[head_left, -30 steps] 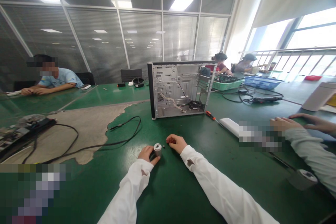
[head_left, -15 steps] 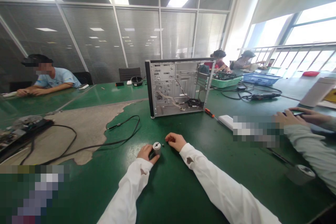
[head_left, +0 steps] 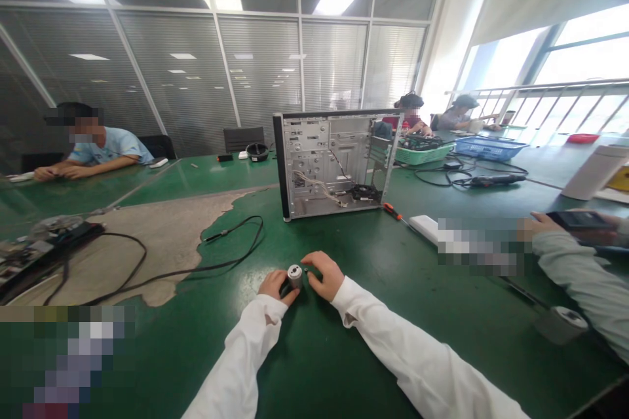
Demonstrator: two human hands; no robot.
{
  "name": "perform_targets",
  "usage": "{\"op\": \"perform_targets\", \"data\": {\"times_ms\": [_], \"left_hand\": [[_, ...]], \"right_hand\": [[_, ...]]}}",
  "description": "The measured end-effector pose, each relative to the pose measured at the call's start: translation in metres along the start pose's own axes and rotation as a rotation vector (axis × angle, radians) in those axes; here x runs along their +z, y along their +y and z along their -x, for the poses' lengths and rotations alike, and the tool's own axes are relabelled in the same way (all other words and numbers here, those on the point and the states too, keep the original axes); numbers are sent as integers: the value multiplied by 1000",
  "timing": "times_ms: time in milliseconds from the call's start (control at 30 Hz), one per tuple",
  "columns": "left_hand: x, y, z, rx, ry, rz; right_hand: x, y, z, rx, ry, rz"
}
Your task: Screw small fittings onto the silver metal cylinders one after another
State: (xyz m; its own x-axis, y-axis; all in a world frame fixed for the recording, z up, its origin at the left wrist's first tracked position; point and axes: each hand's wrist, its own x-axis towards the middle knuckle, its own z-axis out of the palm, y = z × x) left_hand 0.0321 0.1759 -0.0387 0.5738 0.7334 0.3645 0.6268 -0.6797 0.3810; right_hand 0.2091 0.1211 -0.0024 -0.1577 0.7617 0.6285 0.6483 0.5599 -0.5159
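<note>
My left hand (head_left: pixel 276 287) is wrapped round a short silver metal cylinder (head_left: pixel 295 275) standing upright on the green table, with dark openings in its top. Just right of the cylinder is a tiny dark piece (head_left: pixel 305 270), too small to name. My right hand (head_left: pixel 326 275) reaches around that piece, thumb and fingers apart on either side of it; nothing is gripped. Beyond both hands stands an open computer case (head_left: pixel 339 163), its metal inside, loose cables and a black fan (head_left: pixel 364 192) showing.
An orange-handled screwdriver (head_left: pixel 392 211) lies beside the case. A black cable (head_left: pixel 187 272) runs across the bare patch on the left. At right, another person's sleeve (head_left: pixel 570 268) rests near a second metal cylinder (head_left: pixel 563 325). Green (head_left: pixel 425 154) and blue baskets (head_left: pixel 491 149) stand farther back.
My right hand has moved slightly left, nearer the cylinder, and its fingers have spread around the tiny piece. My left hand stays on the cylinder. At right, the other person's dark device shows more.
</note>
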Motion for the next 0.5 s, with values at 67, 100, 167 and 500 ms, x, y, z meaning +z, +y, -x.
{"op": "perform_targets", "data": {"times_ms": [67,100,167,500], "left_hand": [[1,-1,1,11,4,6],[1,-2,1,17,7,9],[1,-2,2,24,16,13],[1,-1,2,22,7,-11]], "right_hand": [[3,-7,1,-49,-34,18],[4,-10,2,-65,-49,27],[5,-12,2,-78,-63,40],[7,-10,3,-82,-105,56]]}}
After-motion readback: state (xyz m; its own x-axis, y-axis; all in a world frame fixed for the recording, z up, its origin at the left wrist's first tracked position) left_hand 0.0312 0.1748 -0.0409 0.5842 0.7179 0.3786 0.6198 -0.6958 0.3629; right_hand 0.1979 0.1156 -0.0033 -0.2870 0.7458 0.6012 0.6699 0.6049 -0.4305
